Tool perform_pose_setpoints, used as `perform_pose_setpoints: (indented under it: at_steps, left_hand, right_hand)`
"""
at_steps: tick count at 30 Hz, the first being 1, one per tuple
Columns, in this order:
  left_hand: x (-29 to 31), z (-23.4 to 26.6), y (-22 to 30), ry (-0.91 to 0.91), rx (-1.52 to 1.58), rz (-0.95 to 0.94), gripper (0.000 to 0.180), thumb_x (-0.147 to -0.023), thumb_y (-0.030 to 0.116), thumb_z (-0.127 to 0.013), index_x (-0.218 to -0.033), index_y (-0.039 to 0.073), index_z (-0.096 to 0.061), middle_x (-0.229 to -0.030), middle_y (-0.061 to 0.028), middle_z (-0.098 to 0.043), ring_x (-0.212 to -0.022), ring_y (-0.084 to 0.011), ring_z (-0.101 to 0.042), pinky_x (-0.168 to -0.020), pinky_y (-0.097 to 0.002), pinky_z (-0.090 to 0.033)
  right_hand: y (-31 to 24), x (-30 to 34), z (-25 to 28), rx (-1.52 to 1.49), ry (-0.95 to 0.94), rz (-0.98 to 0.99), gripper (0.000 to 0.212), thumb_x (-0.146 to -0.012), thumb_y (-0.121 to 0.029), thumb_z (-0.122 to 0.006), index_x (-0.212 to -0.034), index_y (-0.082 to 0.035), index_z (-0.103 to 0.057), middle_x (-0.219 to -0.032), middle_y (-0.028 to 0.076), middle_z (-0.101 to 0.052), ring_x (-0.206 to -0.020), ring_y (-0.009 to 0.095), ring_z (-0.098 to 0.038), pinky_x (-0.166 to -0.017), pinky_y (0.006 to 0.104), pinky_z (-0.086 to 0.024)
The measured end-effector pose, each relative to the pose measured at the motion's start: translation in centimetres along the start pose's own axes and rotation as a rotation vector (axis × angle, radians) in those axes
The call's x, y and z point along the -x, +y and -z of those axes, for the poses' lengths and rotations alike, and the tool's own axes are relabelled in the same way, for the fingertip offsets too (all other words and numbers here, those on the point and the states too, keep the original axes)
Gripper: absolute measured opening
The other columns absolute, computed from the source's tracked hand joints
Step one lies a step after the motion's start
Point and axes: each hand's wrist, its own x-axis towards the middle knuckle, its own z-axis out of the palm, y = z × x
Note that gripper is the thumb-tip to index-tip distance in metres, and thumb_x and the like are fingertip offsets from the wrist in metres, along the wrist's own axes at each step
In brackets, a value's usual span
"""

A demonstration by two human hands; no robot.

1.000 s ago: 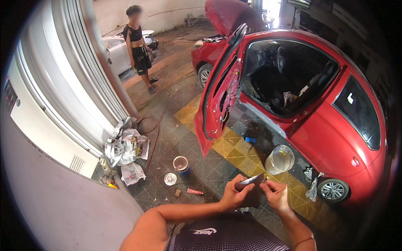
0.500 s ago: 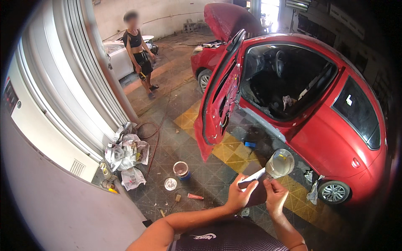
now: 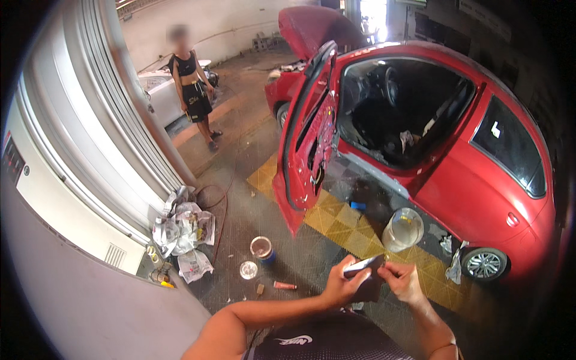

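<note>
In front of my chest, my left hand (image 3: 342,284) grips a dark brown sheet of what looks like sandpaper (image 3: 368,290), thumb on top. A pale strip shows along its upper edge; whether that is its back or a separate piece, I cannot tell. My right hand (image 3: 404,283) pinches the sheet's right edge between thumb and fingers. Just beyond my hands a translucent bucket (image 3: 402,231) with pale contents stands on the floor. The red car (image 3: 462,192) is beyond it, its front door (image 3: 309,138) swung open.
Left of my hands are an open tin (image 3: 262,247), a round lid (image 3: 248,270) and a reddish tube (image 3: 285,285). Crumpled newspaper (image 3: 186,231) lies by the left wall. A blue block (image 3: 358,206) rests near the car sill. Another person (image 3: 193,84) stands farther back, near a hose (image 3: 225,204).
My right hand has shifted slightly right and down, still at the sheet's edge. The sheet is tilted differently, with less of its pale strip showing. The other person's arm and stance have changed.
</note>
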Motion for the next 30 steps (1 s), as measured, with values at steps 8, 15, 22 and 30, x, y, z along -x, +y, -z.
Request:
perform_pose_setpoints:
  at_steps: [8,15,22,30]
  left_hand:
    - [-0.6,-2.4,-1.0,0.202,0.159,-0.102,0.020,-0.096,0.013,-0.075,-0.101,0.001,-0.060,-0.091,-0.0023,-0.067,-0.082,-0.0058,-0.060,-0.069,-0.0245,-0.049]
    - [1.0,-2.4,-3.2,0.113,0.107,0.011,0.019,-0.096,0.014,-0.075,-0.100,0.002,-0.060,-0.091,-0.0019,-0.065,-0.083,-0.0069,-0.059,-0.071,-0.0252,-0.050]
    - [-1.0,-4.2,-3.4,0.089,-0.027,-0.066,0.021,-0.093,0.013,-0.077,-0.090,0.004,-0.058,-0.083,0.0025,-0.058,-0.078,-0.0063,-0.053,-0.066,-0.0258,-0.046]
    - [-9.6,-7.2,-3.8,0.120,0.030,0.063,0.021,-0.092,0.015,-0.076,-0.101,-0.001,-0.067,-0.089,-0.0018,-0.069,-0.082,-0.0075,-0.061,-0.071,-0.0270,-0.050]
  right_hand:
    - [0.6,-0.3,-5.0,-0.195,0.580,-0.054,0.020,-0.094,-0.011,-0.078,-0.083,0.003,-0.069,-0.071,-0.006,-0.057,-0.065,0.002,-0.045,-0.055,0.0231,-0.036]
    - [2.7,1.1,-1.4,-0.053,0.148,-0.077,0.018,-0.094,-0.010,-0.074,-0.086,0.004,-0.067,-0.063,0.006,-0.057,-0.062,0.006,-0.046,-0.055,0.0281,-0.042]
    - [4.2,-0.2,3.6,0.067,-0.117,-0.116,0.018,-0.094,-0.010,-0.072,-0.086,0.004,-0.066,-0.065,0.006,-0.056,-0.063,0.007,-0.047,-0.056,0.0294,-0.043]
    - [10.4,-5.8,6.1,-0.012,0.014,-0.029,0.022,-0.101,-0.019,-0.064,-0.105,0.002,-0.068,-0.081,0.009,-0.065,-0.078,0.009,-0.055,-0.070,0.0315,-0.049]
